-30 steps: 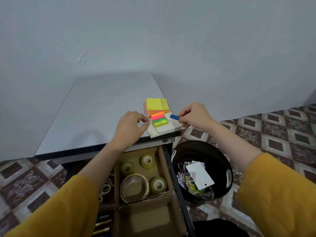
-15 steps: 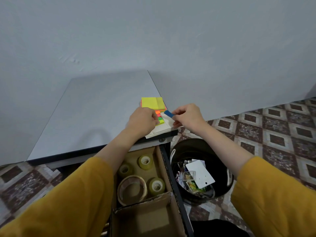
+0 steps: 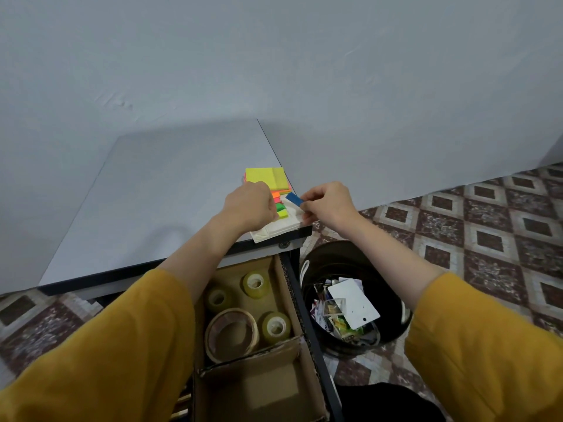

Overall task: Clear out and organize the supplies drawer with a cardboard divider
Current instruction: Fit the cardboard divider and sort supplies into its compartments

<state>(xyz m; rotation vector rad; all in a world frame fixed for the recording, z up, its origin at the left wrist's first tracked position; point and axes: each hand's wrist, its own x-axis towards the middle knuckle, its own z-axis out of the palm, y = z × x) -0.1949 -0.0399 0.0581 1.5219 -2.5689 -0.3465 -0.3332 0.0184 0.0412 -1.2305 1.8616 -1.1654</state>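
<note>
Pale grey tabletop (image 3: 158, 190) set against a grey wall, with patterned floor tiles (image 3: 487, 239) at right. Below the table's near right corner the supplies drawer (image 3: 293, 287) stands pulled out, lined by a cardboard divider (image 3: 253, 357). The divider's far compartment holds three small clear tape rolls (image 3: 255, 284) and one larger roll (image 3: 233, 333). Directly above, on the table corner, a white card (image 3: 274, 231) carries coloured index strips (image 3: 281, 208), with a yellow sticky-note pad (image 3: 266, 178) just beyond. The left hand (image 3: 248, 205) lies curled over the strips; whether it grips one cannot be told. The right hand (image 3: 330, 205) pinches a blue strip (image 3: 294, 198) between thumb and fingers, above the card's right edge. Both arms wear mustard sleeves (image 3: 487, 345). On the floor, right of the drawer, a black bin (image 3: 396, 312) contains paper scraps and a white tag (image 3: 353, 303).
</note>
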